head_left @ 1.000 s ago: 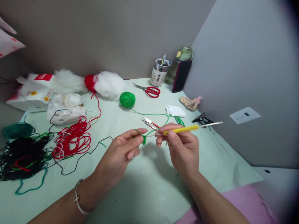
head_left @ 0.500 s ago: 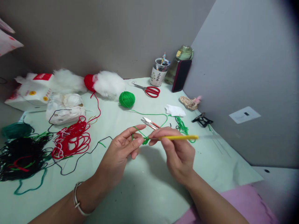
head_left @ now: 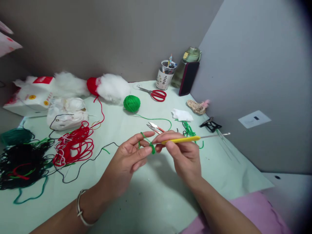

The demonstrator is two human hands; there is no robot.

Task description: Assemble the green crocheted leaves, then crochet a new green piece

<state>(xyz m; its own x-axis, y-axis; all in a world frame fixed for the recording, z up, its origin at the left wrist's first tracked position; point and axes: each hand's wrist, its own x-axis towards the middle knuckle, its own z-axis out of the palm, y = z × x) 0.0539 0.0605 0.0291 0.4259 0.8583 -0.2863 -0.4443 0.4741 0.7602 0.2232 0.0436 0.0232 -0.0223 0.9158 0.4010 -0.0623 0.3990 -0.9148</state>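
My left hand (head_left: pixel 133 152) pinches a small green crochet piece (head_left: pixel 152 149) between thumb and fingers, with green yarn looped over its raised index finger. My right hand (head_left: pixel 184 154) grips a crochet hook (head_left: pixel 181 140) by its yellow handle. One metal end of the hook meets the green stitches; the other, bare end points to the right. A strand runs from the work to a green yarn ball (head_left: pixel 132 103) behind my hands. Small thread snips (head_left: pixel 156 127) lie just beyond my fingers, partly hidden by my right hand.
Tangled red yarn (head_left: pixel 75 144) and black yarn (head_left: pixel 21 162) lie at left. White stuffing (head_left: pixel 113 89) sits at the back near red-handled scissors (head_left: pixel 158 95), a pen cup (head_left: pixel 165 76) and a phone (head_left: pixel 189 78). A black claw clip (head_left: pixel 211 124) rests by the right wall.
The hook has tilted, its right end now higher and plainly visible. My right hand has shifted slightly left, and the green piece has turned a little in my left fingers.
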